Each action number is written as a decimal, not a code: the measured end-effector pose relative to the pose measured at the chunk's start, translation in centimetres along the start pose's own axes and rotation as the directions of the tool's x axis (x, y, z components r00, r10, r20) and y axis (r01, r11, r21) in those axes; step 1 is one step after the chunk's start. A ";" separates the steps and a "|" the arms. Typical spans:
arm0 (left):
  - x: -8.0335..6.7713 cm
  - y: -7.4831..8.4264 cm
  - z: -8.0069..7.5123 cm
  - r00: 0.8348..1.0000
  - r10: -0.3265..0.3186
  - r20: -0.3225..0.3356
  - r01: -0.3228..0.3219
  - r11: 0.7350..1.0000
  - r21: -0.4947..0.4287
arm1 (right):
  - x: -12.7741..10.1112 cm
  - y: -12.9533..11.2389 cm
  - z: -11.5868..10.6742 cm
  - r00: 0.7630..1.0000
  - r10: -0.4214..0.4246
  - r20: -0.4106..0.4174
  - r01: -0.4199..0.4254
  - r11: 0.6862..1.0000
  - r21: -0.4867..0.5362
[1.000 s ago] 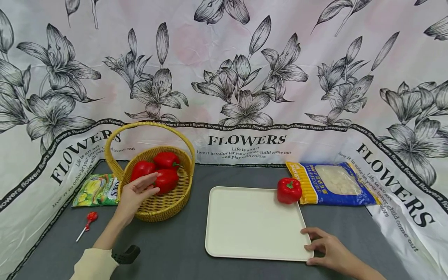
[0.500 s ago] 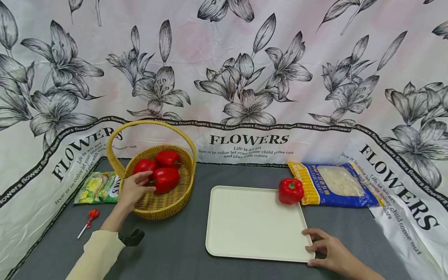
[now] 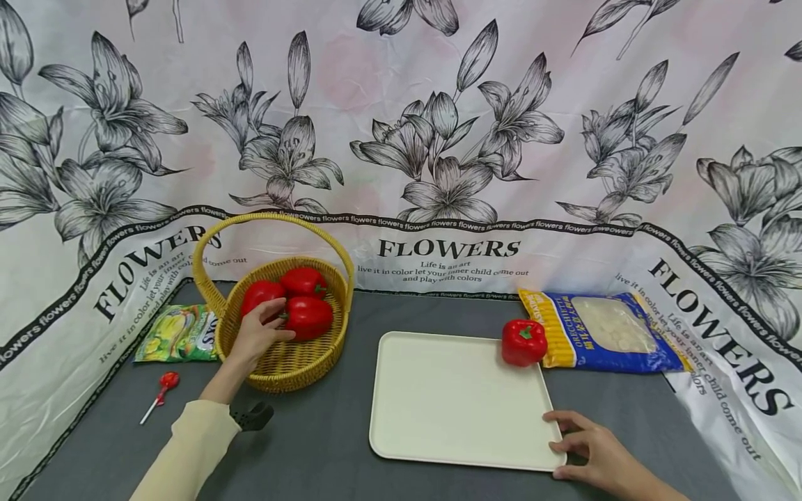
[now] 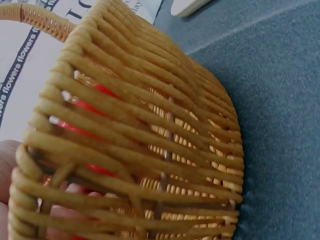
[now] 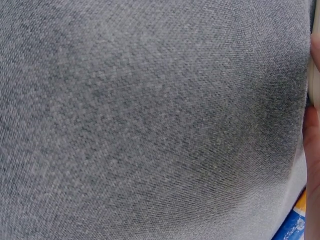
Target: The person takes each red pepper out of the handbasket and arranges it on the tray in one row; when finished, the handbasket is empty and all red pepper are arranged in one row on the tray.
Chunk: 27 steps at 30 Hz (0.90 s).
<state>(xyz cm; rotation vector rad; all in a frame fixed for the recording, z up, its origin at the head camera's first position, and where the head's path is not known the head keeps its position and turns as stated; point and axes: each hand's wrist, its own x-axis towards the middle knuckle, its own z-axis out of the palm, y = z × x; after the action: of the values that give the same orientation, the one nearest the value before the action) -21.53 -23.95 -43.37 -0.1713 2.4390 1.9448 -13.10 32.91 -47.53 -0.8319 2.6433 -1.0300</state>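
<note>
Head view, left hand: the left hand has slid deeper into the round woven yellow basket since a second ago, fingers now curling onto a glossy red bell pepper just beyond the fingertips; a grasp seems to be forming.
Head view, right hand: the right hand stays relaxed, fingers resting at the near corner of the cream rectangular tray.
Writing: the backdrop reads "FLOWERS"; the blue and yellow pasta bag beyond the right hand reads "ORECCHIETTE".
Left wrist view: the basket's wall shows red through its weave.
Right wrist view: only the grey cloth tabletop.
</note>
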 end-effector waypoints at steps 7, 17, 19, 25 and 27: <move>0.8 -0.1 0.8 0.988 0.140 0.070 -0.135 0.989 -0.061 | 0.0 0.0 0.0 1.000 -0.004 0.007 0.003 1.000 0.026; 2.0 0.3 2.3 0.948 0.314 0.046 -0.316 0.946 0.064 | -0.1 0.4 0.2 1.000 -0.028 -0.007 0.028 0.999 0.020; 2.3 0.3 2.4 0.952 0.300 0.050 -0.304 0.947 0.099 | -0.1 0.4 0.2 1.000 -0.020 -0.002 0.020 1.000 0.019; 2.7 0.2 2.5 0.972 0.224 0.070 -0.233 0.958 0.165 | -0.2 0.2 0.1 1.000 0.014 0.013 -0.014 1.000 0.014; 2.8 0.2 2.5 0.966 0.239 0.095 -0.251 0.958 0.141 | -0.2 0.2 0.0 1.000 0.020 0.012 -0.020 1.000 0.010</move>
<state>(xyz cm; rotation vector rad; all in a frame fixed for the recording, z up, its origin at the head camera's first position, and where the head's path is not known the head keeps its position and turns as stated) -24.45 -21.68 -43.98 0.2159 2.6518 1.7961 -12.98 33.10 -47.67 -0.8055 2.6290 -1.0287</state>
